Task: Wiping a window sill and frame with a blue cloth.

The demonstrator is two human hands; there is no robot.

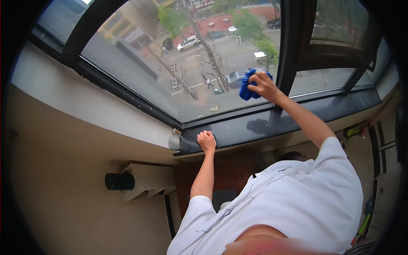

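In my right hand is a bunched blue cloth, held up at the large window pane near its right-hand frame bar. Whether the cloth presses on the glass cannot be made out. My left hand rests with curled fingers on the dark, glossy windowsill, and nothing shows in it. Just left of that hand, a clear drinking glass stands at the sill's corner. A small pale cylindrical object lies behind the glass, against the window frame.
A wet-looking dark patch marks the sill between my hands. To the right is a dark-framed window sash. Below left, a black cylinder sits on a pale cabinet by the wall. Street, cars and trees show through the pane.
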